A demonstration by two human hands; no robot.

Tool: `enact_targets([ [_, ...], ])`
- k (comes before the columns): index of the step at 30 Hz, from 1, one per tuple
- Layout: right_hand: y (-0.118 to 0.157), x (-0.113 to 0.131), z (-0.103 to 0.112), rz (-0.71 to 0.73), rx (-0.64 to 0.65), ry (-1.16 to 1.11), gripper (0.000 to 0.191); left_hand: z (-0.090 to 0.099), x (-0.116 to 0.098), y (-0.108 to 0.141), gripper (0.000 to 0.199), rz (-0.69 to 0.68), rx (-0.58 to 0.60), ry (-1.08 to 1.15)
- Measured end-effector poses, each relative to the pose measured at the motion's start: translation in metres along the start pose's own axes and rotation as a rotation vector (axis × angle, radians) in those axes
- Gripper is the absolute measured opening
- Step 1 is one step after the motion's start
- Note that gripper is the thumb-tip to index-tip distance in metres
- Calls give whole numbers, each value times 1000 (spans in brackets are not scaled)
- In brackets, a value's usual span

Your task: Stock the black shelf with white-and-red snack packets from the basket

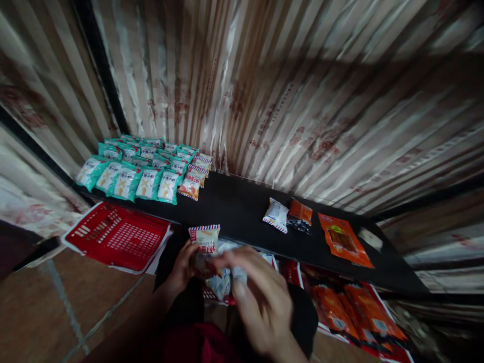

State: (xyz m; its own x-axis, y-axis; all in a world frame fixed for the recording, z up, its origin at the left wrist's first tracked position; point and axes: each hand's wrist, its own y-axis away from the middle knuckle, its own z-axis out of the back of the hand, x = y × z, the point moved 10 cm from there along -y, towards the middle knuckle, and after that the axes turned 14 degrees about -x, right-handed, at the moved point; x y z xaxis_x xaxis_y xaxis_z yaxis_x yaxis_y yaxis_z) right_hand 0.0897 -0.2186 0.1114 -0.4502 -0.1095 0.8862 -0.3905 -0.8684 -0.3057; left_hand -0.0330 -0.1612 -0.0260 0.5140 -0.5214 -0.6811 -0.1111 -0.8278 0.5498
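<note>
My left hand (pixel 183 268) is closed on a small snack bag (pixel 205 241) with a striped red, white and blue top edge, held upright above my lap. Just right of it, my right hand (pixel 262 295) reaches across, slightly blurred, thumb and fingers apart and fingertips near the bag's lower right. Beneath both hands are more blue-white snack bags (pixel 221 286) in a red basket, largely hidden by my hands. Ahead on the black shelf (pixel 234 199), several similar striped bags (pixel 191 182) stand beside rows of teal snack bags (pixel 128 181).
A red basket (pixel 130 237) sits on the left. On the shelf's right lie a white striped packet (pixel 276 215), an orange-black packet (pixel 300 216), a flat orange packet (pixel 344 239) and a white object (pixel 370 239). Orange packets (pixel 355 307) fill another basket below. A patterned curtain (pixel 264 101) hangs behind.
</note>
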Motion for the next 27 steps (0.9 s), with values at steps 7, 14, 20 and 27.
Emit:
enact_targets([
  [7, -5, -70, -27, -315, -24, 102, 49, 10, 9, -17, 47, 60, -55, 48],
  [14, 8, -77, -71, -465, 135, -216, 43, 6, -8, -19, 49, -27, -64, -70],
  [20, 7, -80, -85, -529, 157, -337, 44, 6, -24, -29, 42, -106, -58, -200],
  [27, 4, -93, -100, -597, 149, -363, 46, 11, -49, -40, 34, -258, -132, -310],
])
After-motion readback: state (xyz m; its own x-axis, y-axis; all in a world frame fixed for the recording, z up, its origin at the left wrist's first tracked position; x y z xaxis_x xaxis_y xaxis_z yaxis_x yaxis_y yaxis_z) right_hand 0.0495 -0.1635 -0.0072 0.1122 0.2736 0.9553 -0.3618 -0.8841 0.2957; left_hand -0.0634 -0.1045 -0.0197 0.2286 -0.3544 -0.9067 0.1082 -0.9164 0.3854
